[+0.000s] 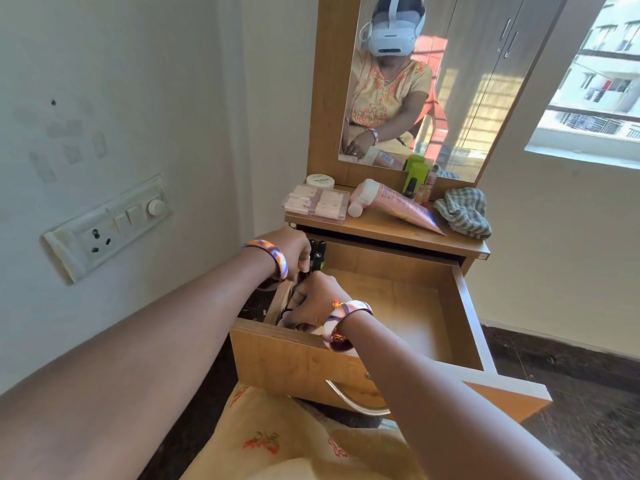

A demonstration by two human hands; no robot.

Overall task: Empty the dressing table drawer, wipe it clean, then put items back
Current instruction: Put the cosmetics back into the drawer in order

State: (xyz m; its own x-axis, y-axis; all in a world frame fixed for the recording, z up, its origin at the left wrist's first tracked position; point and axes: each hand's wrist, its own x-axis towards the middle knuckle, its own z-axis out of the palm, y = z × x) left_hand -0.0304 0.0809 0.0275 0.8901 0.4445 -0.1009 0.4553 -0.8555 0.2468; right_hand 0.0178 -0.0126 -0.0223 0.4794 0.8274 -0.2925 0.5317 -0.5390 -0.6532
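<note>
Small wooden dressing table [381, 226] against a white wall, mirror [415, 81] rising off its back edge, dark floor [571, 375] underneath. Switchboard [107, 226] on the wall left of the table, window [595, 81] off to its right. Sitting on the table top: a clear box of little packets [317, 204] at the left, a white jar [320, 181] behind that, a pink tube [391, 206] lying diagonally across the middle, green bottles [414, 174] near the mirror, and a checked cloth [464, 211] bunched at the right end.

Drawer [398, 306] pulled well out of the table toward the camera, long axis running front to back, metal handle [353, 400] facing the camera. Mostly bare wood inside.

Left hand [291, 251] curled tight around some dark pens or pencils [317, 252] at the drawer's back left corner. Right hand [311, 303] down in the front left corner, fingers curled onto something dark, couldn't tell exactly what. Bangles on both wrists.
</note>
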